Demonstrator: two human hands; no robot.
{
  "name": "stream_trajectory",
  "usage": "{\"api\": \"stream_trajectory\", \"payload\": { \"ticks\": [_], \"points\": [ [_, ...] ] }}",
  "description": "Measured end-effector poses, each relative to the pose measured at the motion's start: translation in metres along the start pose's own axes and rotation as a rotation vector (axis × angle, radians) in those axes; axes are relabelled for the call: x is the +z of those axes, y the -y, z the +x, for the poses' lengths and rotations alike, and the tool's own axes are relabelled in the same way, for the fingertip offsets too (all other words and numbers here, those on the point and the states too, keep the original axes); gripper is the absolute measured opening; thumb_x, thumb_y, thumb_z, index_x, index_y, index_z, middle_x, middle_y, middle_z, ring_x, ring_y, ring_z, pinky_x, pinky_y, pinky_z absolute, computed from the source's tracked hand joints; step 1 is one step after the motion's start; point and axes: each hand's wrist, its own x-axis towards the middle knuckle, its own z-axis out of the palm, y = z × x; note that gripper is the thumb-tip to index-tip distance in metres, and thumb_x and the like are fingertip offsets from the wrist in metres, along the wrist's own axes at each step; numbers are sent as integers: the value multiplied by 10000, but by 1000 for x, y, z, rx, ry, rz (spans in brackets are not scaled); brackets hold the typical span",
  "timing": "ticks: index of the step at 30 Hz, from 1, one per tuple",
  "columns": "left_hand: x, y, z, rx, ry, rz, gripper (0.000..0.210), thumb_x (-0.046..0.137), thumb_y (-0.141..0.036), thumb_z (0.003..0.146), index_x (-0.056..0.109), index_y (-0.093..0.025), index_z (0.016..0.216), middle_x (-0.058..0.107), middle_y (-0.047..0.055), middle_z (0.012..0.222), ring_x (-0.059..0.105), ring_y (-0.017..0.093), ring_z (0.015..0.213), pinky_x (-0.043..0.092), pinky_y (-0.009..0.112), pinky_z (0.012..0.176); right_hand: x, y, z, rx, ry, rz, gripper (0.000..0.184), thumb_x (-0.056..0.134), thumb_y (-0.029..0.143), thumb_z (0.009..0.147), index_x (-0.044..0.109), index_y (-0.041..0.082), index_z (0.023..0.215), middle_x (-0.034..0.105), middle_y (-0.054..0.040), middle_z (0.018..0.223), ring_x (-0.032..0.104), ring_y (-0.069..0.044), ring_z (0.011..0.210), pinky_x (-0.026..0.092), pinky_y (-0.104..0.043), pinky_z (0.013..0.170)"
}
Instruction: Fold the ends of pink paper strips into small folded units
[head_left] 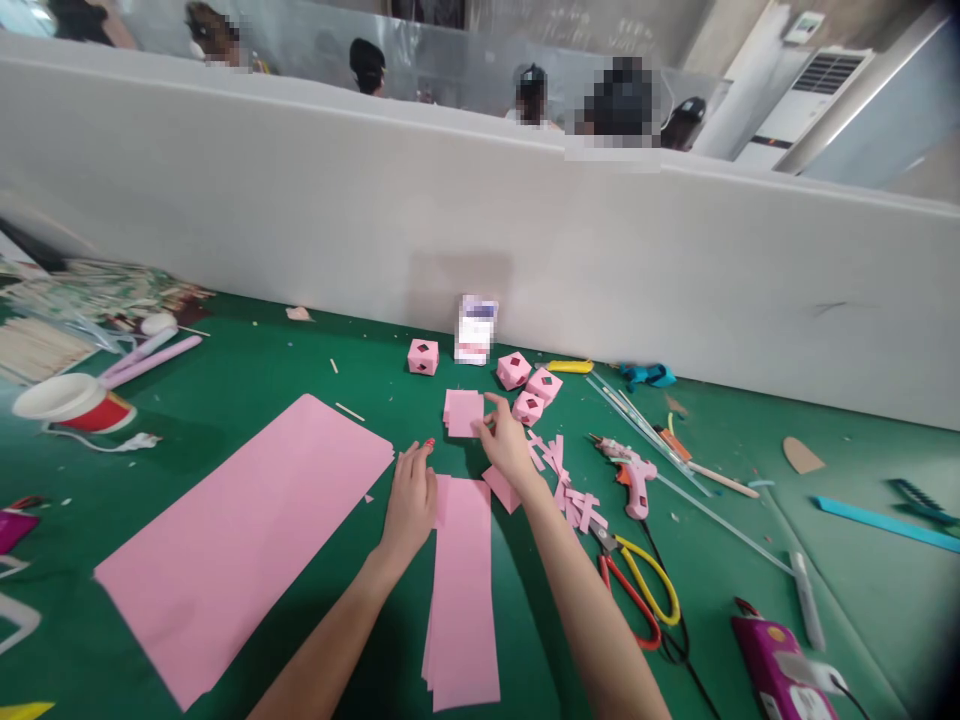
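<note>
A small stack of pink paper squares (465,414) lies on the green table. My right hand (508,445) is at its right edge, thumb and index finger closed on the paper. My left hand (411,500) rests with fingers stretched out, beside the upper end of the long pink paper strips (463,590). Under my right wrist another pink square (502,488) is partly hidden. Folded pink paper cubes with dark diamond openings (514,370) stand just beyond my right hand, and a single cube (423,357) sits farther left. Narrow pink offcuts (574,495) are scattered right of my right forearm.
Large pink sheets (247,540) lie on the left, near a paper cup (79,402). Scissors (637,590), a pink glue gun (634,478), a yellow cutter (568,367) and a purple box (780,665) are on the right. A white partition (300,190) closes off the back; people sit beyond it.
</note>
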Motion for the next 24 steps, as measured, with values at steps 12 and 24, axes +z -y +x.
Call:
{"api": "stream_trajectory", "payload": {
  "ticks": [12, 24],
  "points": [
    [-7, -6, 1, -30, -10, -49, 341, 361, -179, 1017, 562, -164, 1292, 635, 131, 1065, 547, 300, 1086, 500, 499, 939, 16, 4, -6, -24, -74, -118, 390, 516, 233, 979, 536, 106, 1347, 609, -215, 1267, 596, -307, 1173, 500, -413, 945],
    [-11, 0, 2, -52, -80, -129, 312, 356, -233, 1033, 555, -168, 1265, 671, 117, 1032, 571, 275, 1077, 511, 442, 932, 25, 18, -92, 34, 140, 134, 289, 616, 141, 844, 683, 206, 1118, 744, 8, 779, 702, -167, 700, 510, -240, 661]
  ]
}}
